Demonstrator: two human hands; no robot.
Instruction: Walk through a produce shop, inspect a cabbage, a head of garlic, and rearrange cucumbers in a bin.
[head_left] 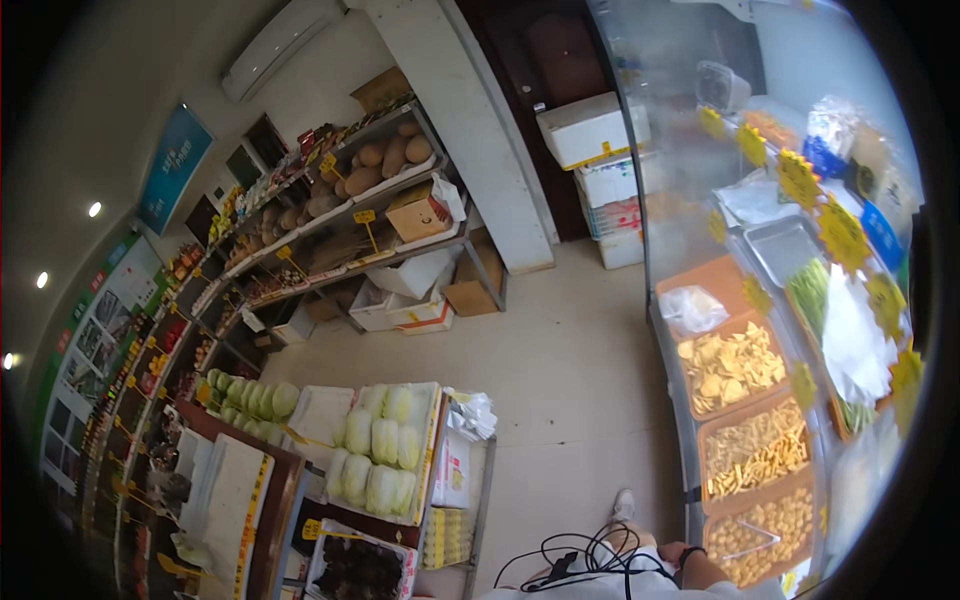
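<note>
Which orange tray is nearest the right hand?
The lowest tray in the picture, nearest the right hand: it holds small round pieces, while the others hold sticks, flat chips or a plastic bag.

Veg shop w/ cabbages [385,441], shelves [400,257]

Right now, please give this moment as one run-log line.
left hand: not in view; right hand: near black cables, grip unclear; nearby: yellow food in orange trays
</note>
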